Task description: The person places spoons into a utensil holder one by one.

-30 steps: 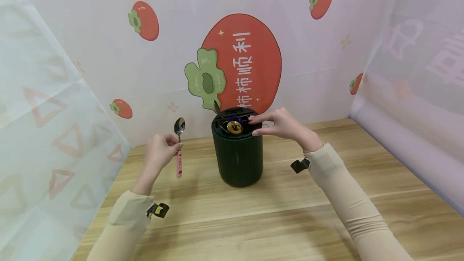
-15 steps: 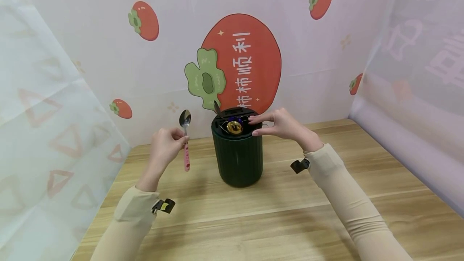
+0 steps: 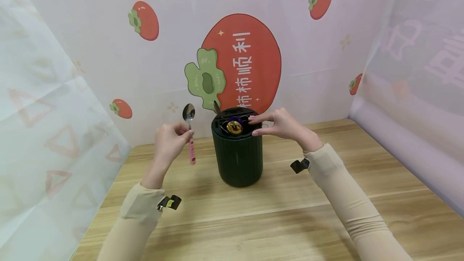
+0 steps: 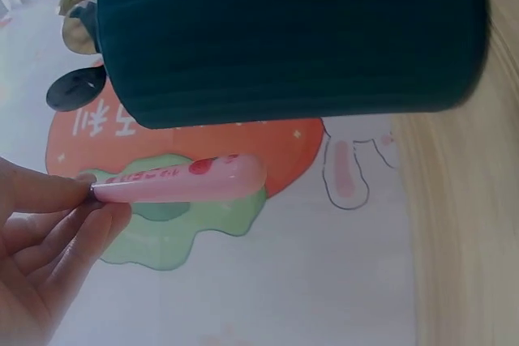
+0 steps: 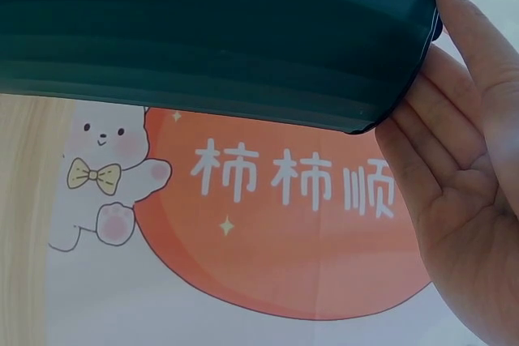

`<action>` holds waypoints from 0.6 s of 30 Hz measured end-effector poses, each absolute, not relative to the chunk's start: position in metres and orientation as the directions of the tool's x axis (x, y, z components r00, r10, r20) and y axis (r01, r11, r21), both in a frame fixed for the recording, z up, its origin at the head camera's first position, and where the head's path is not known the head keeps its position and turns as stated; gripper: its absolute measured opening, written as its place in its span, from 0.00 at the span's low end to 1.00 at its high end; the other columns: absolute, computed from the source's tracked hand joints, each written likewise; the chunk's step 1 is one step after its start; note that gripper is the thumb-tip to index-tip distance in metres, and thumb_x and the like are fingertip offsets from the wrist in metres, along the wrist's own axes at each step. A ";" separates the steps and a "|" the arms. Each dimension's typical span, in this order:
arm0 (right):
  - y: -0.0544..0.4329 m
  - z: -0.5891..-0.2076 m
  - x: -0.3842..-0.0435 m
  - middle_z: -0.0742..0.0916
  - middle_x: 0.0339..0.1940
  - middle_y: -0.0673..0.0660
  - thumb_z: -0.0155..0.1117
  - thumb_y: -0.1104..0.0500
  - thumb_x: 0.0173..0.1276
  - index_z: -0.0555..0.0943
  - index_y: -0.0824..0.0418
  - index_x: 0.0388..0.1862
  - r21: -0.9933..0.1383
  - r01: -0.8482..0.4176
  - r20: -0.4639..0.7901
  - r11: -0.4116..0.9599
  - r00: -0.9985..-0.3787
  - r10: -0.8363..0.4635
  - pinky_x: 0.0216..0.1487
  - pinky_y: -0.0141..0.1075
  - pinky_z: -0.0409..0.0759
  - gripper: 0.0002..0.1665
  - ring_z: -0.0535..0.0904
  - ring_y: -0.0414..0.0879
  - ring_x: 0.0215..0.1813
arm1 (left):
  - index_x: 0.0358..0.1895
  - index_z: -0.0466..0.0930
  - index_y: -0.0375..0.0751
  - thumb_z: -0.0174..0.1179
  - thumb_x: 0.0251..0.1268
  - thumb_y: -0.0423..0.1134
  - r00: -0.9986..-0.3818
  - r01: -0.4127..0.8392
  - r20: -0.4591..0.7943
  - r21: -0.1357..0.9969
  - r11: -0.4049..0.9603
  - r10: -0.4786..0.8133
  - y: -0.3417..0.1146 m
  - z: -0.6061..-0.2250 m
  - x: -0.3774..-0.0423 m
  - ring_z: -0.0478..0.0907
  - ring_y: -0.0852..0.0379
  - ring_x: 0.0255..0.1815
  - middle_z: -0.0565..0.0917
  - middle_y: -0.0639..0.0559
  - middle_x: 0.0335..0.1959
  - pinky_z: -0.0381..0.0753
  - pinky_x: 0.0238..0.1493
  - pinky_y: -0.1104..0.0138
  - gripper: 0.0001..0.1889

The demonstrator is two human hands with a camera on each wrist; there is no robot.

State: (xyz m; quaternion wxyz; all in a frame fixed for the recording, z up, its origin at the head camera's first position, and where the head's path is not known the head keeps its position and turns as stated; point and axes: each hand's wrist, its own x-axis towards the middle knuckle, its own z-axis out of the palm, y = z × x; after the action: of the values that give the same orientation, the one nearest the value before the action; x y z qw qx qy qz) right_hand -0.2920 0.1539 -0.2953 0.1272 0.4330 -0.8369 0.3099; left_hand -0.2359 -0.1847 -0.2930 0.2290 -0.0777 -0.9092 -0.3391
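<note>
My left hand pinches a spoon between thumb and fingertips, left of a dark green ribbed utensil holder. The spoon has a pink patterned handle and a steel bowl pointing up; it is held in the air. In the left wrist view the pink handle shows below the holder, the bowl hidden. At the right of the holder's top, my right hand holds the rim, thumb toward the near side and fingers over the top. A gold round utensil head and a dark spoon stick out of the holder.
The holder stands on a wooden table near the back wall. A printed fabric backdrop with red persimmons hangs behind, and pale sheets close in both sides. A black wrist camera sits below the left hand.
My left hand has moved right and slightly up with the spoon, closer to the utensil holder. The right hand and the holder have stayed in place.
</note>
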 end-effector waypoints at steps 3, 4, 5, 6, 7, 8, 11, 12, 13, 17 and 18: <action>0.154 -0.296 -0.293 0.85 0.54 0.49 0.70 0.46 0.57 0.85 0.52 0.50 -0.407 -0.804 0.482 0.433 -0.592 -0.646 0.22 0.30 0.62 0.22 0.83 0.35 0.31 | 0.27 0.84 0.39 0.65 0.59 0.39 -0.872 0.314 0.488 0.591 0.743 -0.020 -0.182 -0.291 -0.236 0.81 0.57 0.21 0.86 0.48 0.22 0.74 0.24 0.68 0.07; 0.154 -0.297 -0.293 0.85 0.54 0.50 0.70 0.46 0.57 0.85 0.52 0.50 -0.408 -0.805 0.482 0.432 -0.591 -0.647 0.22 0.30 0.62 0.22 0.81 0.34 0.27 | 0.27 0.84 0.40 0.65 0.59 0.39 -0.870 0.316 0.492 0.596 0.738 -0.025 -0.182 -0.290 -0.237 0.82 0.58 0.21 0.86 0.48 0.22 0.75 0.24 0.68 0.07; 0.154 -0.297 -0.293 0.85 0.54 0.50 0.70 0.46 0.57 0.85 0.52 0.50 -0.408 -0.804 0.481 0.433 -0.593 -0.646 0.22 0.30 0.62 0.22 0.79 0.34 0.24 | 0.27 0.84 0.40 0.65 0.59 0.39 -0.868 0.319 0.496 0.600 0.734 -0.029 -0.181 -0.289 -0.237 0.82 0.58 0.21 0.86 0.49 0.22 0.75 0.24 0.69 0.07; 0.154 -0.297 -0.293 0.85 0.54 0.50 0.70 0.46 0.57 0.85 0.52 0.50 -0.409 -0.803 0.481 0.434 -0.594 -0.645 0.22 0.30 0.62 0.22 0.78 0.34 0.22 | 0.27 0.84 0.40 0.66 0.58 0.39 -0.865 0.320 0.501 0.602 0.731 -0.034 -0.180 -0.289 -0.237 0.81 0.59 0.21 0.86 0.49 0.22 0.74 0.23 0.70 0.07; 0.153 -0.297 -0.293 0.85 0.54 0.49 0.70 0.46 0.57 0.85 0.51 0.50 -0.408 -0.803 0.482 0.435 -0.594 -0.645 0.22 0.30 0.62 0.23 0.79 0.33 0.24 | 0.27 0.84 0.40 0.66 0.58 0.39 -0.861 0.325 0.507 0.606 0.726 -0.037 -0.179 -0.288 -0.238 0.81 0.59 0.21 0.86 0.48 0.22 0.74 0.23 0.70 0.07; 0.153 -0.297 -0.293 0.85 0.54 0.50 0.70 0.46 0.57 0.85 0.51 0.50 -0.407 -0.803 0.482 0.435 -0.594 -0.644 0.22 0.30 0.62 0.23 0.80 0.33 0.27 | 0.27 0.84 0.40 0.66 0.58 0.39 -0.859 0.329 0.511 0.610 0.721 -0.041 -0.178 -0.287 -0.238 0.81 0.59 0.20 0.86 0.48 0.22 0.74 0.23 0.71 0.07; 0.153 -0.297 -0.293 0.85 0.53 0.50 0.70 0.47 0.57 0.85 0.52 0.50 -0.406 -0.807 0.488 0.430 -0.589 -0.644 0.23 0.30 0.63 0.22 0.84 0.36 0.35 | 0.27 0.84 0.39 0.67 0.57 0.39 -0.849 0.344 0.526 0.615 0.709 -0.045 -0.175 -0.284 -0.238 0.81 0.60 0.20 0.86 0.48 0.22 0.75 0.23 0.72 0.07; 0.153 -0.297 -0.293 0.85 0.53 0.51 0.70 0.47 0.57 0.85 0.53 0.50 -0.407 -0.807 0.489 0.427 -0.588 -0.644 0.23 0.30 0.63 0.22 0.84 0.37 0.39 | 0.27 0.84 0.38 0.67 0.57 0.39 -0.846 0.351 0.531 0.618 0.704 -0.044 -0.174 -0.284 -0.238 0.81 0.61 0.19 0.86 0.47 0.22 0.75 0.23 0.73 0.07; 0.153 -0.296 -0.293 0.85 0.53 0.51 0.70 0.48 0.57 0.85 0.53 0.50 -0.407 -0.809 0.490 0.425 -0.586 -0.645 0.23 0.31 0.63 0.22 0.85 0.38 0.41 | 0.27 0.84 0.38 0.67 0.57 0.38 -0.844 0.357 0.534 0.621 0.698 -0.044 -0.173 -0.283 -0.239 0.81 0.61 0.19 0.86 0.47 0.22 0.75 0.24 0.73 0.07; 0.154 -0.296 -0.294 0.85 0.53 0.51 0.70 0.48 0.57 0.85 0.53 0.50 -0.408 -0.810 0.491 0.421 -0.583 -0.647 0.24 0.30 0.65 0.22 0.84 0.41 0.46 | 0.28 0.84 0.39 0.67 0.57 0.39 -0.836 0.373 0.546 0.630 0.681 -0.048 -0.169 -0.278 -0.238 0.80 0.61 0.20 0.86 0.47 0.22 0.75 0.24 0.72 0.07; 0.154 -0.296 -0.294 0.85 0.54 0.51 0.70 0.47 0.57 0.85 0.53 0.50 -0.409 -0.809 0.491 0.422 -0.585 -0.646 0.24 0.30 0.65 0.22 0.84 0.40 0.47 | 0.28 0.84 0.39 0.67 0.58 0.39 -0.834 0.378 0.550 0.631 0.677 -0.047 -0.169 -0.277 -0.238 0.80 0.60 0.20 0.86 0.47 0.22 0.75 0.24 0.72 0.07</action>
State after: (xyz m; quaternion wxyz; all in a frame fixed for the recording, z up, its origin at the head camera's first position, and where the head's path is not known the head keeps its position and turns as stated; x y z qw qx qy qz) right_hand -0.2936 0.1541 -0.2960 0.1303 0.4367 -0.8331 0.3135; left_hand -0.2378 -0.1685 -0.2771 0.2721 -0.0948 -0.8744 -0.3904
